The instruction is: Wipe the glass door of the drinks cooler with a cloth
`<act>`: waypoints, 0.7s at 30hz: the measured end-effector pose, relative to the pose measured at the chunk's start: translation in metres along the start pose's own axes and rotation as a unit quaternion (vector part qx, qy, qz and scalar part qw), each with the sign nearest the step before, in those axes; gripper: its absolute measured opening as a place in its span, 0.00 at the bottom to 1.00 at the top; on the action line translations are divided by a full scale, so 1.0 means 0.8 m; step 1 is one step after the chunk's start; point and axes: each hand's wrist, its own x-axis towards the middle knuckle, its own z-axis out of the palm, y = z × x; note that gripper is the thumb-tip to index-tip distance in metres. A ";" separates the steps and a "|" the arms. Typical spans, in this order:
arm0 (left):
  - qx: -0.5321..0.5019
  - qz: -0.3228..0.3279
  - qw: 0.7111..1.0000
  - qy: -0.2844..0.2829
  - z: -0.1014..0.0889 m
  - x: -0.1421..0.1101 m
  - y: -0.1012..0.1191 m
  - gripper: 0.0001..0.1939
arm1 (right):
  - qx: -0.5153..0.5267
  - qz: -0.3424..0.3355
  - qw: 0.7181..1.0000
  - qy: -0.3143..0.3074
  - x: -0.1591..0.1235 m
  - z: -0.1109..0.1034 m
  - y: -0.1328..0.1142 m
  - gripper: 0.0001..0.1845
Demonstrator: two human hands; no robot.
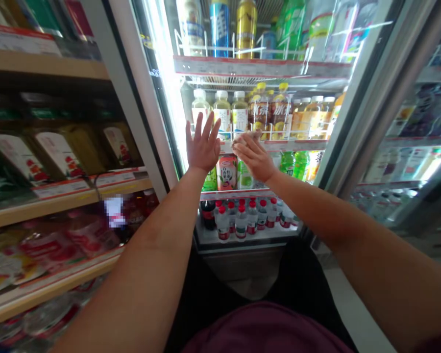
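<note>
Pale crumpled cloth (257, 134) is bunched under my right hand (256, 158), fingers together over it, near the red-edged shelf strip (294, 145); I hold my left hand (204, 147) empty, fingers spread, before white-capped bottles (222, 109).

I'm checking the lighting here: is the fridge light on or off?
On: the fridge light glows bright white down the left inner edge, and the bottles beside it are brightly lit.
</note>
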 end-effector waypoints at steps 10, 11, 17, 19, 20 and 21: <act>0.013 0.001 1.000 -0.006 0.001 0.000 -0.001 0.31 | 0.053 -0.049 0.995 -0.066 -0.050 0.009 -0.023 0.22; 0.012 -0.002 1.000 -0.008 0.000 0.000 -0.001 0.31 | 0.059 -0.058 0.994 -0.071 -0.055 0.010 -0.025 0.22; 0.009 -0.008 1.000 -0.010 -0.002 0.000 0.002 0.32 | 0.078 -0.140 0.979 -0.126 -0.092 0.013 -0.036 0.22; 0.013 -0.007 1.000 -0.005 -0.003 0.000 0.003 0.32 | 0.077 -0.181 0.969 -0.148 -0.104 0.012 -0.031 0.20; 0.014 -0.007 1.000 -0.004 -0.003 0.000 0.003 0.32 | 0.079 -0.197 0.964 -0.158 -0.109 0.011 -0.027 0.20; 0.013 -0.008 1.000 -0.004 -0.003 0.000 0.003 0.32 | 0.082 -0.213 0.959 -0.168 -0.113 0.009 -0.021 0.19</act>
